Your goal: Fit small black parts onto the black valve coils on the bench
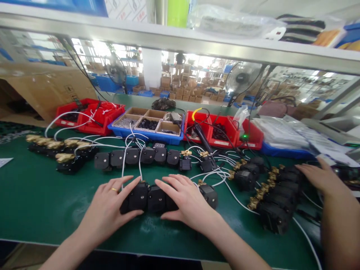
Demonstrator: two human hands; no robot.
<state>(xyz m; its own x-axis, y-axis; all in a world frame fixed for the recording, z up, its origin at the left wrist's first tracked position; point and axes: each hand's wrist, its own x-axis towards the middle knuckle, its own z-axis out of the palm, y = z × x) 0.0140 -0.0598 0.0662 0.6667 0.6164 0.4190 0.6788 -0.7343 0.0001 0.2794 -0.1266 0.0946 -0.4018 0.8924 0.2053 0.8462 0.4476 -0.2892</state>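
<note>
A short row of black box-shaped valve units, each with a screw on its face, sits before me on the green table. My left hand [108, 206] spans the left end of it, fingers behind and thumb in front, around a black unit [138, 197]. Farther right my right hand [185, 202] grips the row the same way, beside another black unit [156, 198]. Its palm hides part of the row. Just past it lies a unit with a brass fitting [209, 195]. White cables rise behind the row.
Behind stand a second row of black units [132, 155], a blue divided tray [146, 137] and red bins [223, 133]. Brass-fitted units [70, 150] lie left. At right, another person's hand [317, 174] touches a stack of units [281, 202]. A shelf edge [180, 37] crosses above.
</note>
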